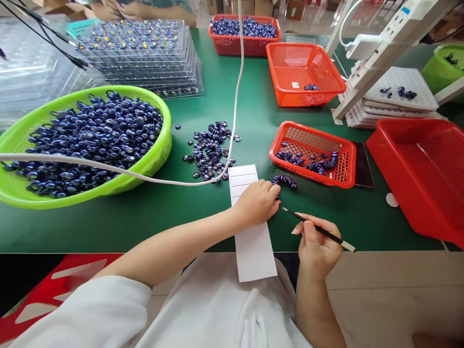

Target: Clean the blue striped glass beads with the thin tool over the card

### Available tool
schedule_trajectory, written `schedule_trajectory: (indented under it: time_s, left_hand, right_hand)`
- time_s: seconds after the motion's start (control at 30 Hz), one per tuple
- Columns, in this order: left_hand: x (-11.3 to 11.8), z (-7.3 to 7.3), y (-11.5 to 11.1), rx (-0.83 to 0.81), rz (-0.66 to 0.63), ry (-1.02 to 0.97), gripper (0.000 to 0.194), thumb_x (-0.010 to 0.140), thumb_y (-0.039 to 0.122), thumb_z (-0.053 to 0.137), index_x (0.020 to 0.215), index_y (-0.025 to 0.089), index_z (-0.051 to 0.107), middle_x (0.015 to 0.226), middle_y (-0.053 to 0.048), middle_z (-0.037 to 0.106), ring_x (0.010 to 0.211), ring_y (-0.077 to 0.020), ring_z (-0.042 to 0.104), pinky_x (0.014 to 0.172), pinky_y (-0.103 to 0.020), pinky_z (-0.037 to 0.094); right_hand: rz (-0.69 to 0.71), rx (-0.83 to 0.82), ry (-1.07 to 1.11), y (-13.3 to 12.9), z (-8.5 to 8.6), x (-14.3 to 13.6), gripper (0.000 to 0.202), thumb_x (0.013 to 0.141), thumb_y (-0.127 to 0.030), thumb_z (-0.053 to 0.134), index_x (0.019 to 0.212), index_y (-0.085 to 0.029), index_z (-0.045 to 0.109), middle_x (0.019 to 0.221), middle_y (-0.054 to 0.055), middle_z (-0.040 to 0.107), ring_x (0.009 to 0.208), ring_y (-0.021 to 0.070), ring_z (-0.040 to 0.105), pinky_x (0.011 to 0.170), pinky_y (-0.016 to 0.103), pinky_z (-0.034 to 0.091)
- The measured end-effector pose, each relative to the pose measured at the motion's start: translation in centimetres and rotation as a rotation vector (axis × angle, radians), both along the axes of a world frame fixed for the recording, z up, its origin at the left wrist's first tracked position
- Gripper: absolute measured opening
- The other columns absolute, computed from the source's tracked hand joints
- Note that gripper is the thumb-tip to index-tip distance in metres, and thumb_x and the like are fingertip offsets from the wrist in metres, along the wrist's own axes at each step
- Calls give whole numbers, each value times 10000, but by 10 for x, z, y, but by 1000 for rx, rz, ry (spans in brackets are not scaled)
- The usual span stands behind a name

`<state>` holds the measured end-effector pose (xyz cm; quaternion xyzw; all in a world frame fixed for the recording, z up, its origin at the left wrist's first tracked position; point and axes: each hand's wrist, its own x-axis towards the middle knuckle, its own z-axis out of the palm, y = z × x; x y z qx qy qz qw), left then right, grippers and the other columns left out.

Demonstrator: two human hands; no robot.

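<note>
My left hand lies over a white paper strip with printed lines, its fingers bent at the strip's right edge around a dark piece that is mostly hidden. To the right, my right hand holds a thin black tool with a pale end, its tip pointing at the left fingertips without touching them. A curved row of dark blue pieces rests on the green table just beyond my left fingers. Loose dark blue pieces are scattered beyond the strip.
A green basket heaped with dark pieces stands left. Red baskets stand right and behind. A white cable crosses the table. Stacked clear trays stand at the back; another person's hands are beyond.
</note>
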<state>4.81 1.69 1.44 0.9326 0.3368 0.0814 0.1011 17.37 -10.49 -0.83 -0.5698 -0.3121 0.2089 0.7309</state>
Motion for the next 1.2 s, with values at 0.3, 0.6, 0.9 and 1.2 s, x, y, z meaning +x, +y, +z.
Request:
schedule_trajectory:
  time_s: [0.3, 0.6, 0.9, 1.2]
  left_hand:
    - [-6, 8, -9, -127, 7, 5, 228, 942, 86, 425, 1117, 133, 563, 980, -111, 669, 936, -246, 632, 787, -362, 534]
    - [-2, 5, -5, -116, -85, 2, 220, 997, 186, 433, 1015, 112, 640, 944, -125, 656, 905, -259, 630, 761, -365, 534]
    - [-33, -1, -4, -80, -17, -236, 200, 984, 147, 467, 1073, 109, 642, 936, -120, 659, 893, -225, 641, 767, -347, 550]
    - [-78, -5, -7, -215, 116, -510, 148, 899, 99, 601, 1021, 150, 668, 961, -59, 698, 830, -146, 669, 777, -262, 554]
  right_hand:
    - [16, 5, 0, 1, 0, 1, 106, 823, -237, 753, 874, -188, 675, 872, 33, 765, 498, 116, 648, 537, 301, 553]
    - [-6, 0, 17, 2, -4, 2, 123, 822, -244, 757, 878, -179, 669, 859, 32, 761, 493, 112, 639, 553, 303, 554]
    - [404, -71, 43, -14, 6, 3, 87, 860, -233, 718, 940, -224, 685, 976, 52, 765, 742, 194, 754, 649, 351, 628]
    - [915, -344, 118, -12, 16, -12, 155, 896, -336, 686, 1004, -228, 710, 1051, 71, 743, 948, 216, 747, 852, 390, 634]
